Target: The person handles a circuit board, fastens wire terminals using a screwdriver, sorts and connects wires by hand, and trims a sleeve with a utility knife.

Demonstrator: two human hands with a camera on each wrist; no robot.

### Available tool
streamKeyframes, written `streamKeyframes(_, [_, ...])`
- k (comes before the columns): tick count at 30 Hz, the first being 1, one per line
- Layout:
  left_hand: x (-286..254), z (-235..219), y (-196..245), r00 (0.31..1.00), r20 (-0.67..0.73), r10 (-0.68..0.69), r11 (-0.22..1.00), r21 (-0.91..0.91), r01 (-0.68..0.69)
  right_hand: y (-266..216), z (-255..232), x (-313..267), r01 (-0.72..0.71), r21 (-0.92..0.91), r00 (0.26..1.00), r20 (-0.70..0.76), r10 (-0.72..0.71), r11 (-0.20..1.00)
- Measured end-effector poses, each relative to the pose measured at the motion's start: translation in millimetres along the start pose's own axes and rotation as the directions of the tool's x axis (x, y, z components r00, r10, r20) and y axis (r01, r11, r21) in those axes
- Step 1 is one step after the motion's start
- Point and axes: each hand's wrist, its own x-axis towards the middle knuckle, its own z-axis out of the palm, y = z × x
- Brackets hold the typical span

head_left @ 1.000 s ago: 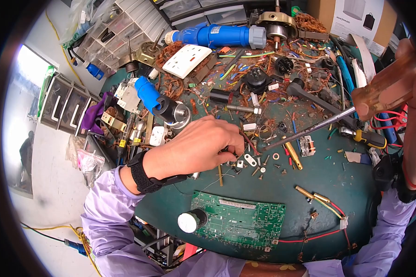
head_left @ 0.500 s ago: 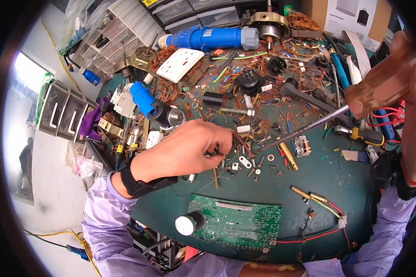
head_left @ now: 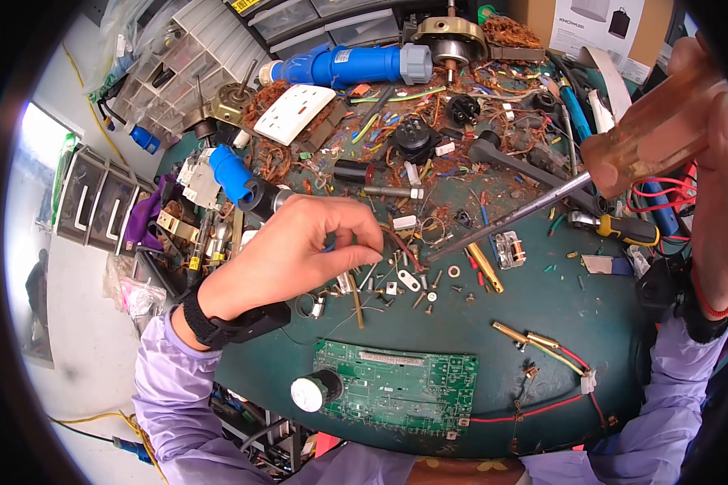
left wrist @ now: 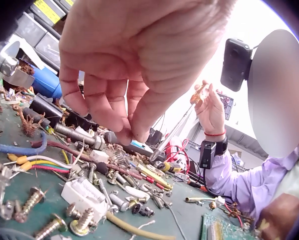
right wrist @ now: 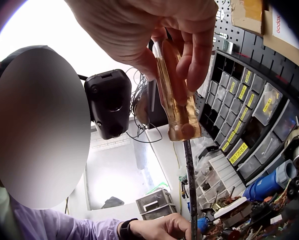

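Observation:
My left hand is over the small hardware, thumb and fingertips meeting, with nothing visible between them. The same hand fills the top of the left wrist view, its tips above the scattered parts. My right hand grips the amber see-through handle of a screwdriver. Its long dark shank slants down-left, the tip close by a dark red wire, a short way right of my left fingertips. Screws, a white two-holed plate and a washer lie around that spot. In the right wrist view the screwdriver hangs nearly upright.
Nearer the front edge lies a green circuit board with a white-topped cylinder at its left. Red wires with brass pins are to its right. Behind are a white socket plate, blue connectors, a wrench and rusty scraps.
The head view has turned slightly right, so the scene slides left. My left hand has drawn a little left from the screwdriver tip, and a gap now shows inside its curled fingers. The screwdriver stays gripped.

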Motion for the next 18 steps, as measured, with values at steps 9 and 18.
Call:
streamKeyframes(9, [-6, 1, 9, 0.998, -0.022, -0.063, 0.998, -0.026, 0.062, -28, 50, 14, -0.031, -0.047, 0.999, 0.018, 0.032, 0.998])
streamKeyframes(18, [-5, 0, 5, 0.997, 0.01, -0.082, 0.875, -0.479, 0.076, -30, 46, 12, -0.069, -0.095, 0.997, 0.025, 0.071, 0.993])
